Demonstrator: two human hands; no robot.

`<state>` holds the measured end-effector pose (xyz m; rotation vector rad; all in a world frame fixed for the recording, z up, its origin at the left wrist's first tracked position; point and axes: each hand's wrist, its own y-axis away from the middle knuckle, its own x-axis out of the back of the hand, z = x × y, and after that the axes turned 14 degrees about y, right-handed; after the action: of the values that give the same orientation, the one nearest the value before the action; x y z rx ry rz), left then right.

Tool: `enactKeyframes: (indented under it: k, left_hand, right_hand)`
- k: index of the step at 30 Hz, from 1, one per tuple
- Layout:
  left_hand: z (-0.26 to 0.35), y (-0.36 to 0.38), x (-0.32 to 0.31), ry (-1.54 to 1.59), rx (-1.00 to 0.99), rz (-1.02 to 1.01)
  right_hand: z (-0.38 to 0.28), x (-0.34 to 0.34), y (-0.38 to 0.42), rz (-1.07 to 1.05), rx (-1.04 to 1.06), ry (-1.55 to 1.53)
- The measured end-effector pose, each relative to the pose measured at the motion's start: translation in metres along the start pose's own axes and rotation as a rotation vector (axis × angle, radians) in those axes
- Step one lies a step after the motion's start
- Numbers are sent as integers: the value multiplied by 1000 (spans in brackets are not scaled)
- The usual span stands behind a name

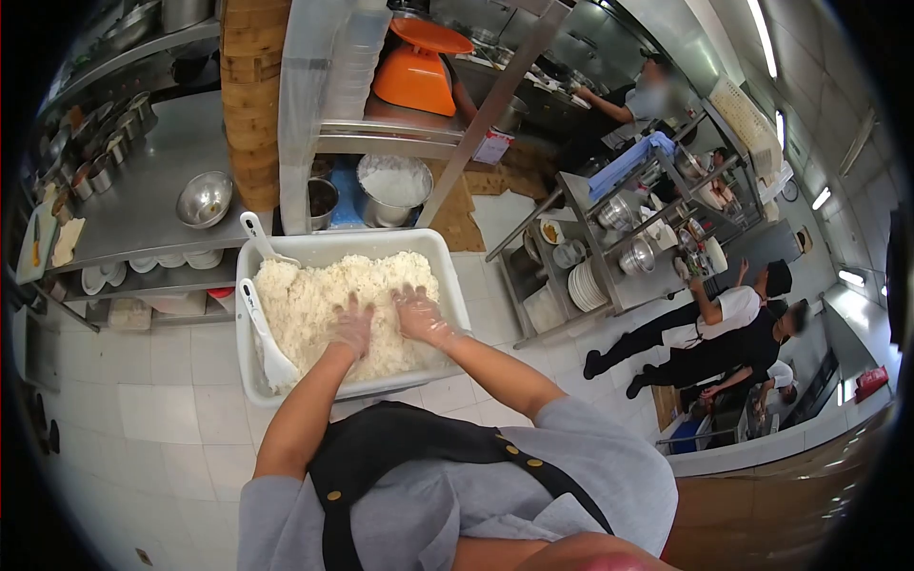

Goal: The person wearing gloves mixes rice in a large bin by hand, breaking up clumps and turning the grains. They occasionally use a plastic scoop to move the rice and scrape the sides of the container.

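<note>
Pressing into a mound of cooked white rice (324, 305), both gloved hands lie flat and spread, fingers splayed, gripping nothing. The left hand (352, 328) rests on the heap near its middle; the right hand (422, 314) sits just beside it at about 2 o'clock, palm down on the grains. The rice fills a white rectangular tub (455, 285) directly ahead of the person's apron, piled high toward the far side. It looks soft, sticky and loose: likely to clump to the thin gloves, crumble if pinched, and best scooped from underneath in cupped handfuls. The full tub itself is probably heavy and would want a grip on its rim at both short ends. A white rice paddle (267, 338) lies along the tub's edge at 9 o'clock, and a second paddle (259, 234) leans in the corner at 11 o'clock. Beyond, at 10 o'clock, a steel bowl (204, 198) stands on a metal counter (143, 219). At 12 o'clock an orange scale (416, 67) sits on a shelf. Far off at 3 o'clock, other people work beside plate racks
</note>
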<state>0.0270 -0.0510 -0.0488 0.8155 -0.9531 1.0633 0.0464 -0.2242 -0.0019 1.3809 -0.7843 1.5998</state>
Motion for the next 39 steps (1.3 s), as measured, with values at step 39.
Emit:
enactKeyframes:
  k: [39]
  left_hand:
    - [-17,-57,60,1399,29,143]
  right_hand:
    - [6,15,-47,135,-107,-1214]
